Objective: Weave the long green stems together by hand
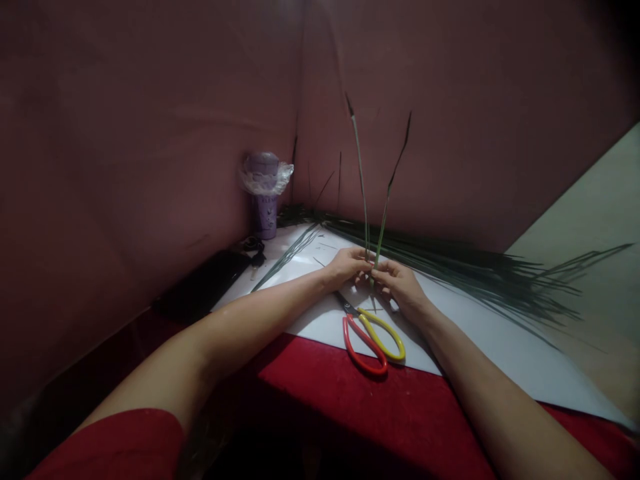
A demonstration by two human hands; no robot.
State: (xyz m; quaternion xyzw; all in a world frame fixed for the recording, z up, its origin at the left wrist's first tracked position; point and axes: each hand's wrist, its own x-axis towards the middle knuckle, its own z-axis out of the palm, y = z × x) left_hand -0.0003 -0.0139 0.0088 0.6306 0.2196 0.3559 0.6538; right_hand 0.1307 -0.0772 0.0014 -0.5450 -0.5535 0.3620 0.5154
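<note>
My left hand (349, 265) and my right hand (400, 283) meet above a white sheet (480, 333), fingers pinched together. Each pinches a thin green leaf strip: the left strip (361, 180) and the right strip (387, 193) rise upright from my fingertips toward the wall, their dark tips apart. Just below my hands lie scissors (373, 337) with one red and one yellow handle, blades pointing toward my left hand.
A long bundle of green leaves (475, 270) lies along the wall on the sheet's far side. A purple cup (265, 193) wrapped in plastic stands in the corner. A black object (205, 283) lies at the left. Red cloth (350, 400) covers the near surface.
</note>
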